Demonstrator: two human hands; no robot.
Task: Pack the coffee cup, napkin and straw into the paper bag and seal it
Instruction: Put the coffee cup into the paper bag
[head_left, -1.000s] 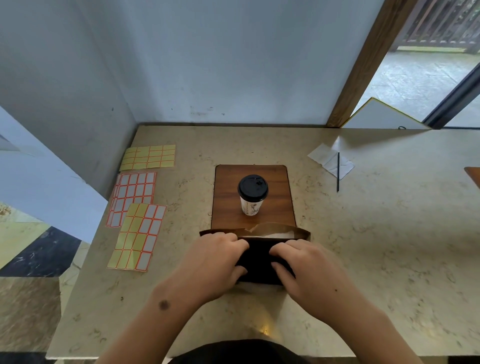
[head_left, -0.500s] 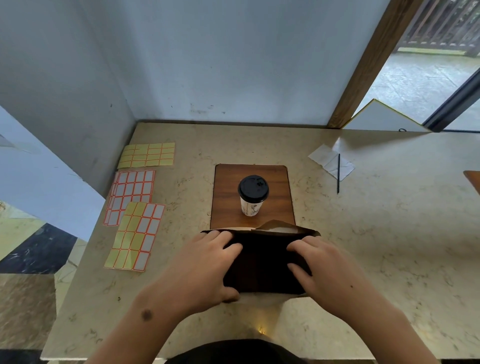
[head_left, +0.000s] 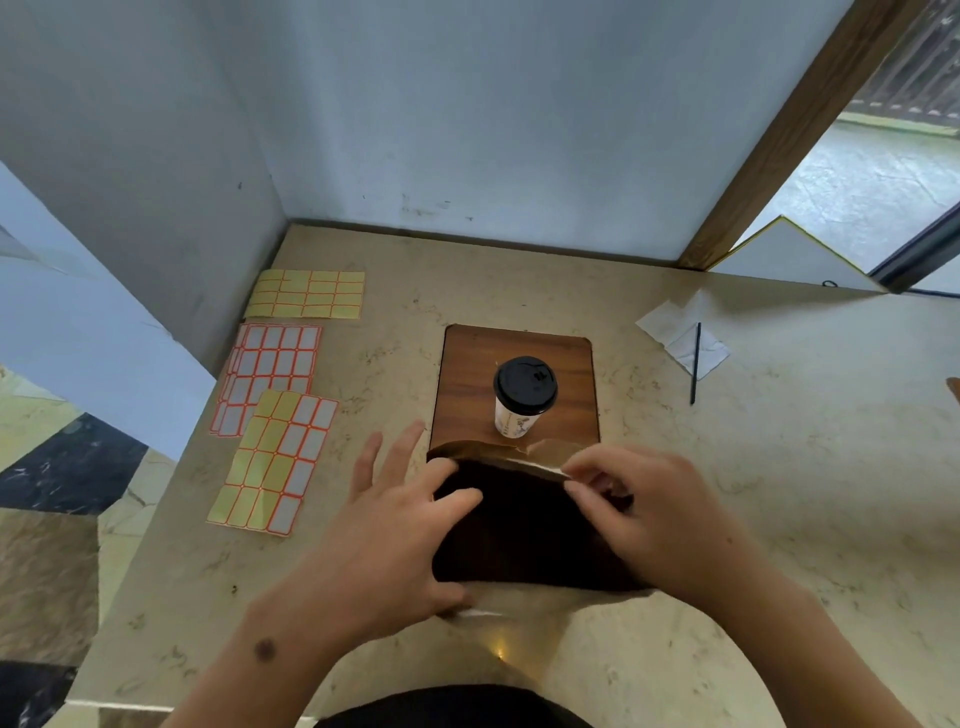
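Since a second ago both hands have been drawing apart across the paper bag, which now is lying more unfolded on the near part of the worktop, its far rim touching the wooden board. The left hand is resting on the bag's left side with fingers spread, thumb tucked under the near edge. The right hand is pinching the bag's far right rim in a curled grip. The coffee cup is standing upright on the board, just beyond the bag. The napkin and straw are lying far right, the straw crossing the napkin. Label sheets are lying at left.
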